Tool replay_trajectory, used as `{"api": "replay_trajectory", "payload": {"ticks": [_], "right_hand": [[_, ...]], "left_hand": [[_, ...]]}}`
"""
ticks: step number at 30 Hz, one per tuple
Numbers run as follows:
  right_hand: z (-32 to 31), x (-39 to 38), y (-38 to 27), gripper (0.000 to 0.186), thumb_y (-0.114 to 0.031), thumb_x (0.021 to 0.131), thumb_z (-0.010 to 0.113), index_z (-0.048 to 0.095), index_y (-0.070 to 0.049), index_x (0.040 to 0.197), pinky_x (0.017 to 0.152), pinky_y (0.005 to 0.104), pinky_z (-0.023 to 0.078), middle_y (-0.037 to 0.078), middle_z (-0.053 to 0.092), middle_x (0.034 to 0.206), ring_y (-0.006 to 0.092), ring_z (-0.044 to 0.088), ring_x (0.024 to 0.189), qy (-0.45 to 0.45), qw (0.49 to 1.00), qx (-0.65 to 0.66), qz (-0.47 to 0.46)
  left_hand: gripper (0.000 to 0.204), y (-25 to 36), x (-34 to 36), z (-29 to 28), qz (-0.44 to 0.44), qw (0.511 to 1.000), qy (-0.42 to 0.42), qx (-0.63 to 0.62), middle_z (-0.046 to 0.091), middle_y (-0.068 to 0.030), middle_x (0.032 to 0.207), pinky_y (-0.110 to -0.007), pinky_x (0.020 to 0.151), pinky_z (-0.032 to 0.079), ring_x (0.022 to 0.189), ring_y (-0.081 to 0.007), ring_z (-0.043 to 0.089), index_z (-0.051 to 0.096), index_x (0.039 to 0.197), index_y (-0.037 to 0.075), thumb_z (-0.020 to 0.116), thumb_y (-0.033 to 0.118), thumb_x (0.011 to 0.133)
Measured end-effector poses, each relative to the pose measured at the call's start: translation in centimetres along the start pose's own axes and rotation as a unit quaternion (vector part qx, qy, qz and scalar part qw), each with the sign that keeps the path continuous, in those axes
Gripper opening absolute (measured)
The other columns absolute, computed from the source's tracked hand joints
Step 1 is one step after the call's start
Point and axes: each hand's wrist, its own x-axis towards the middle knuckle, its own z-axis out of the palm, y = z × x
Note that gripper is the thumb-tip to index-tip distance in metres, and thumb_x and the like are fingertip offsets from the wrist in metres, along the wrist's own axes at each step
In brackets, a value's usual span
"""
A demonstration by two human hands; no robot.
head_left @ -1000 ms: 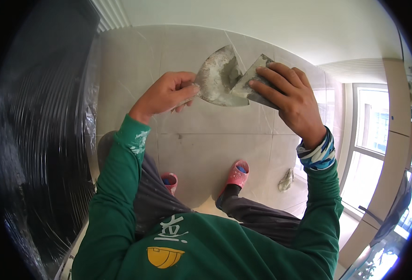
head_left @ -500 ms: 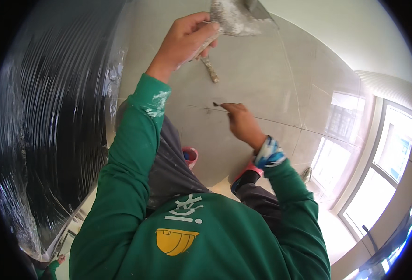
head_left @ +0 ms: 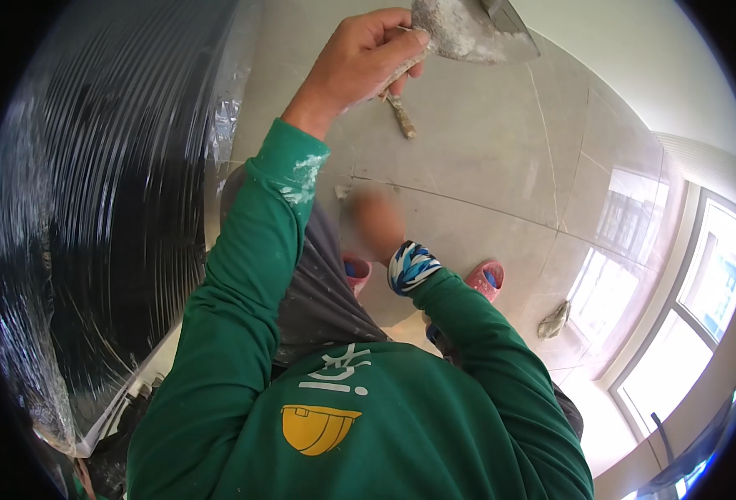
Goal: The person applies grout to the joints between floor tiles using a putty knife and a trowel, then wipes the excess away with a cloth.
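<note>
My left hand (head_left: 366,60) is closed at the top of the view around a broad, plaster-caked putty knife (head_left: 468,35). White filler lies on its curved blade. A thin, crusted stick-like handle (head_left: 402,118) pokes out below my fingers; I cannot tell whether it belongs to the same tool. My right hand (head_left: 375,223) is smeared, low over the floor tiles in front of my knees, so its fingers cannot be read. Beside it is a small pale patch (head_left: 343,192), too blurred to name.
Grey glossy floor tiles (head_left: 485,150) spread ahead. Dark plastic wrap (head_left: 118,183) covers a tall surface on the left. Pink slippers (head_left: 486,278) are on my feet. A crumpled rag-like thing (head_left: 554,321) lies at the right, near a bright window (head_left: 676,333).
My right hand has swung left and slightly down, toward my left knee; the small dark thing at its fingertips no longer shows. My left hand still grips the putty knife, a little farther right in view.
</note>
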Motion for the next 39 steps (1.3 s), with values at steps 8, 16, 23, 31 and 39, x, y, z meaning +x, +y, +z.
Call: {"api": "replay_trajectory", "payload": {"ticks": [8, 16, 23, 31, 39], "right_hand": [[-1.0, 1.8, 2.2, 0.040, -0.006, 0.088, 0.057, 0.062, 0.001, 0.127, 0.092, 0.0421, 0.051, 0.015, 0.061, 0.118, 0.0342, 0.057, 0.108, 0.010, 0.998, 0.012, 0.053], [-1.4, 1.9, 2.6, 0.042, -0.010, 0.091, 0.057, 0.062, 0.002, 0.131, 0.091, 0.0396, 0.051, 0.013, 0.061, 0.118, 0.0310, 0.057, 0.113, -0.023, 0.997, 0.033, 0.071], [-0.8, 1.6, 1.9, 0.041, -0.008, 0.089, 0.057, 0.060, 0.002, 0.128, 0.093, 0.0416, 0.051, 0.015, 0.060, 0.120, 0.0338, 0.057, 0.112, -0.033, 0.999, 0.012, 0.037], [-0.7, -0.6, 2.3, 0.047, -0.007, 0.089, 0.056, 0.059, 0.003, 0.135, 0.096, 0.0410, 0.051, 0.015, 0.059, 0.125, 0.0331, 0.057, 0.115, -0.048, 0.999, -0.016, 0.012], [-0.8, -0.6, 3.9, 0.047, -0.012, 0.091, 0.057, 0.059, 0.002, 0.135, 0.093, 0.0395, 0.049, 0.013, 0.058, 0.126, 0.0304, 0.056, 0.116, -0.006, 0.997, -0.048, 0.066]], "left_hand": [[0.021, 0.0, 0.6, 0.0, 0.015, 1.000, -0.016, -0.015, 0.065, -0.0006, 0.074, -0.023, 0.049, 0.045, 0.056, -0.0060, 0.056, 0.068, 0.106, 0.003, 0.061, 0.023, 0.107], [0.022, 0.7, 0.9, 0.1, 0.016, 1.000, -0.006, -0.009, 0.065, -0.0007, 0.075, -0.023, 0.049, 0.045, 0.055, -0.0062, 0.056, 0.067, 0.105, 0.003, 0.062, 0.023, 0.106], [0.022, 0.3, 0.9, -0.2, 0.030, 0.999, -0.016, 0.011, 0.064, -0.0005, 0.075, -0.024, 0.048, 0.045, 0.055, -0.0061, 0.056, 0.067, 0.104, 0.003, 0.062, 0.024, 0.106], [0.023, 0.7, 0.7, 0.2, 0.021, 1.000, -0.009, 0.016, 0.064, -0.0002, 0.075, -0.024, 0.049, 0.045, 0.056, -0.0056, 0.056, 0.067, 0.105, 0.003, 0.062, 0.025, 0.107], [0.022, 0.4, 0.8, -0.2, 0.020, 0.999, -0.017, 0.018, 0.064, -0.0002, 0.075, -0.024, 0.050, 0.045, 0.057, -0.0057, 0.056, 0.068, 0.108, 0.003, 0.062, 0.024, 0.107]]}}
